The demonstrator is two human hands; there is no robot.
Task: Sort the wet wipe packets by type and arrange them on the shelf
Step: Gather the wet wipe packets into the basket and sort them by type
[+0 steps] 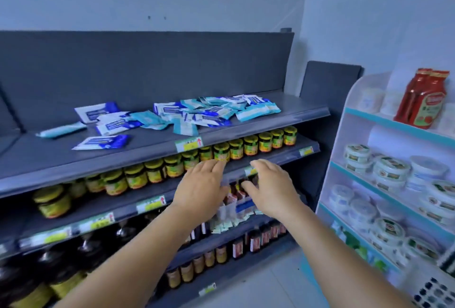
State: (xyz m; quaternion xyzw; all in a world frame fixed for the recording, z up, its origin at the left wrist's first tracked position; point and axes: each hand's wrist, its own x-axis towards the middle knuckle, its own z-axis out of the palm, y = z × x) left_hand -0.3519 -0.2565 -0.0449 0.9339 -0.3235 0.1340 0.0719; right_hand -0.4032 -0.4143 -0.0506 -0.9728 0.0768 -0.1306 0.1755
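Up on the top shelf (152,146), above and beyond both hands, lie the wet wipe packets, still unsorted. Going L to R: a pale blue packet (61,131) lies alone at far L, long axis running L-R, slightly tilted. Next, dark-blue-and-white packets: one at the back (96,112), one mid (112,125), one near the front edge (102,141), all w/ long axis roughly along the shelf. Then a teal packet (147,118), and after it the main heap (211,111), blue-white and teal types mixed and overlapping, lying at all angles. Heap ends at a teal-white packet (256,112) on the R.

Left hand (199,189) is below the shelf edge, in front of the row of yellow-label jars (221,151) one level down; fingers straight, spread, nothing in it. Right hand (270,189) is just beside it to the R, fingers loosely bent, also empty, in front of the small dark bottles (236,192).

Key relation: the heap sits up and slightly L of the right hand, nearly straight above the left hand. Loose packets at L are well apart from both, nearer the left hand. Judgement: left hand suits the L singles, right hand the heap's R end; both must go up & fwd over the shelf lip.
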